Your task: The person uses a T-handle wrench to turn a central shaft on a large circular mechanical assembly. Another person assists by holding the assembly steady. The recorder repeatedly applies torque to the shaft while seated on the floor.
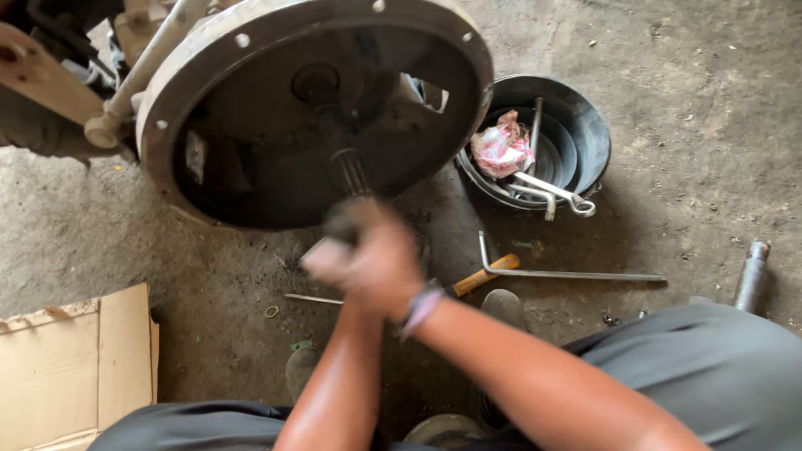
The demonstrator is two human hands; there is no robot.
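Note:
Both my hands are pressed together in front of me, blurred by motion. My right hand [383,266], with a band on its wrist, lies over my left hand [324,257]. A dark blurred thing [345,219] shows at the top of the hands; I cannot tell which hand holds it. Just beyond them stands a big round metal housing [180,100] tipped on edge, with a splined shaft [351,171] sticking out of its dark inside toward my hands.
A black bucket [589,125] at the right holds a pink rag [499,149] and wrenches [551,192]. On the dirt floor lie an L-shaped rod [568,274], a wooden-handled tool [486,274], a metal cylinder [752,271] and a thin rod [313,298]. Cardboard [75,359] lies at the lower left.

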